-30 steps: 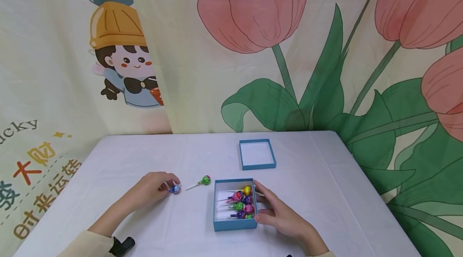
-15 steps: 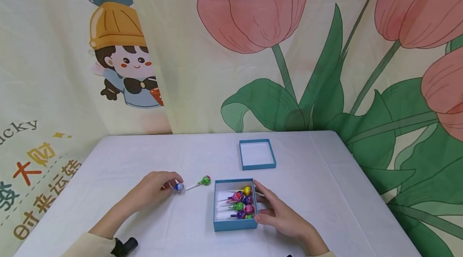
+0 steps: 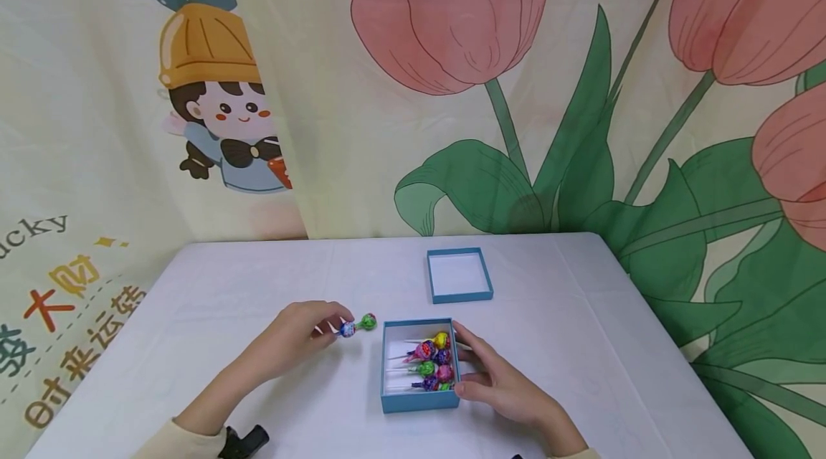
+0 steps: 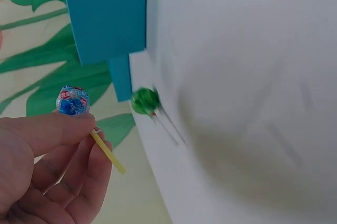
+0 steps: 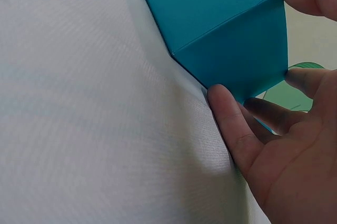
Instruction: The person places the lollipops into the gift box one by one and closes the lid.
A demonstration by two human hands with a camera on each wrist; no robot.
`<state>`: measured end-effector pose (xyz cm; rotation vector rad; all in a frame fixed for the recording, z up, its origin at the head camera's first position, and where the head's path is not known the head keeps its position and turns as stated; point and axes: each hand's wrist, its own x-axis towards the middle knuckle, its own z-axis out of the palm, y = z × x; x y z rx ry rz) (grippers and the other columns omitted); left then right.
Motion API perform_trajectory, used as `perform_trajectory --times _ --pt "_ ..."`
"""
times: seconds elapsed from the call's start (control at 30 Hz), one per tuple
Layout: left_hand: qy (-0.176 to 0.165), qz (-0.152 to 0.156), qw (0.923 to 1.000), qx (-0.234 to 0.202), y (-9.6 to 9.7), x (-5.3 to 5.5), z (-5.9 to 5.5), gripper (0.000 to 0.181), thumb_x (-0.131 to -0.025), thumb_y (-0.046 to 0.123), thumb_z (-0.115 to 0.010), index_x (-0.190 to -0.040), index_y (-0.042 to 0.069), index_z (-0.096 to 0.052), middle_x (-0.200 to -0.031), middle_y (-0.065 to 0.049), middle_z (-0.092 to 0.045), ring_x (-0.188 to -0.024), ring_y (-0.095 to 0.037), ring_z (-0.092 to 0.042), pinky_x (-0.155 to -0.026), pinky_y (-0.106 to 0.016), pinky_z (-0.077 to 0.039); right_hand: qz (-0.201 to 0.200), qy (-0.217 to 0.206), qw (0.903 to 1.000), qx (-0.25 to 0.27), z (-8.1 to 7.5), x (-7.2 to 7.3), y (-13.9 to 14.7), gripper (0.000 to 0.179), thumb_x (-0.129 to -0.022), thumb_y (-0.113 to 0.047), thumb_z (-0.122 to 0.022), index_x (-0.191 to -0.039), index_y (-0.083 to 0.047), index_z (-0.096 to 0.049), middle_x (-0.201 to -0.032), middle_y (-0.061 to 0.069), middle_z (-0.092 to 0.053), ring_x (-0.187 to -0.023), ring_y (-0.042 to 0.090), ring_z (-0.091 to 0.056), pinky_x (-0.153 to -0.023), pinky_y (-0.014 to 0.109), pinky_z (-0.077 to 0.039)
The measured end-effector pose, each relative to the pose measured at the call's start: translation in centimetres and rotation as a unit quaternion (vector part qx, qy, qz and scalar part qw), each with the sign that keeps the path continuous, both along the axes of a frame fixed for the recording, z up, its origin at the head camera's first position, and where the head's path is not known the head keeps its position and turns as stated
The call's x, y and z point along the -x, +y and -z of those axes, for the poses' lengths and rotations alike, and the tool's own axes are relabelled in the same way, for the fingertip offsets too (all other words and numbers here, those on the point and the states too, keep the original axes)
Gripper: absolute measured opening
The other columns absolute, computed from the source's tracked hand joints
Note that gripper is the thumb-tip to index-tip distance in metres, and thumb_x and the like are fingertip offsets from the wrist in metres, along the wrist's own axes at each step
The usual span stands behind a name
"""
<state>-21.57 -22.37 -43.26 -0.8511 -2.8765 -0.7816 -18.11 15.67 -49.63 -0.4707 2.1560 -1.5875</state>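
Note:
In the head view, my left hand (image 3: 308,337) pinches a lollipop (image 4: 73,101) in a blue and red wrapper. The left wrist view shows it between thumb and fingers, its yellow stick (image 4: 109,151) pointing down past them. Just beyond it, a green-wrapped lollipop (image 3: 368,321) lies on the table, partly overlapped by the held one. My right hand (image 3: 500,384) rests thumb and fingertips against the right side of a blue box (image 3: 419,401), fingers fairly straight. Several wrapped lollipops (image 3: 424,351) lie inside the box, sticks to the left.
Behind the box, a shallow blue-rimmed lid (image 3: 461,297) lies on the white-covered table (image 3: 548,315), its pale inside facing up. A printed curtain (image 3: 335,122) with tulips hangs along the table's far edge.
My left hand has moved right and slightly away from me, carrying the blue-wrapped lollipop up to the green one. The right hand and the box have stayed in place.

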Motion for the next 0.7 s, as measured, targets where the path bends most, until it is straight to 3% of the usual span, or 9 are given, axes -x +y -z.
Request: perform_trajectory --times 0.37,0.7 --pt "-0.012 0.026 0.9995 -0.015 5.0 -1.1 -1.4 0.031 -0.093 -0.002 -0.076 -0.118 0.016 -0.076 -0.098 0.012 -0.073 -0.085 -0.003 -0.063 -0.076 -0.023 -0.059 0.005 -0.001 1.0 0.001 0.1 0.0 0.2 0.091 -0.097 -0.039 -0.076 -0.17 -0.038 -0.021 -0.175 0.011 -0.024 -0.152 0.038 -0.041 -0.113 0.042 -0.05" --pt "-0.037 0.051 0.9976 -0.029 8.3 -1.4 -1.2 0.03 -0.094 -0.001 -0.077 -0.119 0.016 -0.075 -0.102 0.01 -0.074 -0.087 -0.003 -0.064 -0.078 -0.023 -0.059 0.003 0.0 1.0 -0.009 0.3 0.1 0.3 0.092 -0.096 -0.041 -0.076 -0.17 -0.04 -0.02 -0.176 0.01 -0.021 -0.153 0.039 -0.039 -0.113 0.043 -0.05"
